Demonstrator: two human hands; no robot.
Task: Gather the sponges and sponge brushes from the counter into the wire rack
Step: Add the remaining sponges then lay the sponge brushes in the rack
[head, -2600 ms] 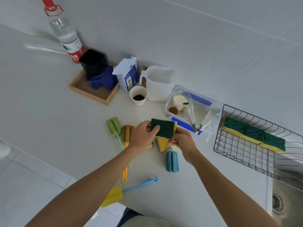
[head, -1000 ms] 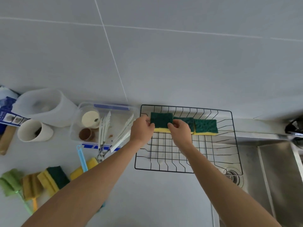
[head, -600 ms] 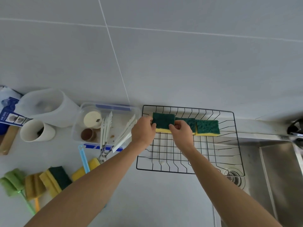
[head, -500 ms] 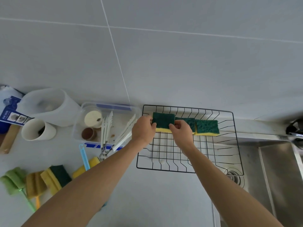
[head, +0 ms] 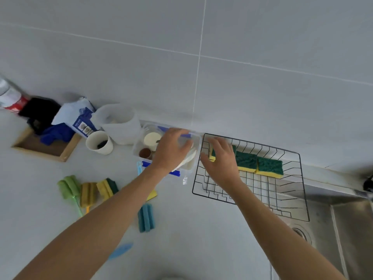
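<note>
Sponges (head: 258,163) line your wire rack's (head: 250,201) far edge, its front bare; your right hand (head: 222,160) and left hand (head: 171,151) hover, fingers loosely spread, gripping nothing.

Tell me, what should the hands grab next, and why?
Probably the left hand, open and empty, should swing down to the green-and-yellow sponge on the counter. Three sponges already sit in the wire rack, the right hand looks off the newest one, and brushes also wait.
</note>
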